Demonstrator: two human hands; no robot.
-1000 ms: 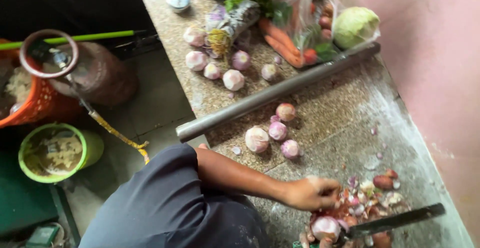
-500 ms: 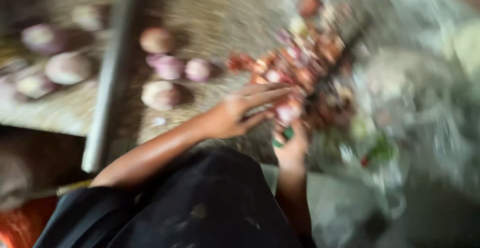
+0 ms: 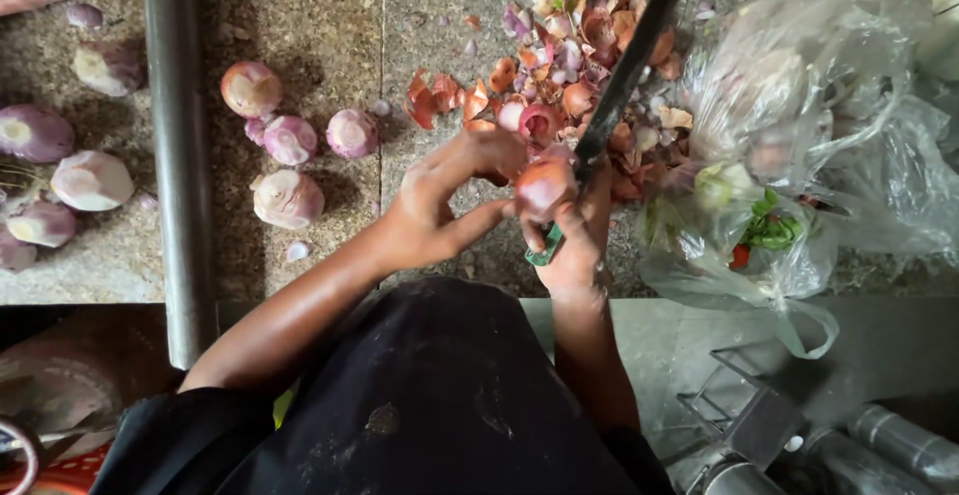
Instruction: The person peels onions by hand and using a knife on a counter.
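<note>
Pink onion (image 3: pixel 542 187) half-hidden by hands, knife (image 3: pixel 624 75) handle covered

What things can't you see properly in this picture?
- Head view: the onion is partly covered by the left hand and right hand.
- The knife handle is hidden in the right hand; its tip is cut off by the top edge.
- The plastic bags are cloudy, so what is inside is unclear.
- The metal pipe runs past the top edge.
</note>
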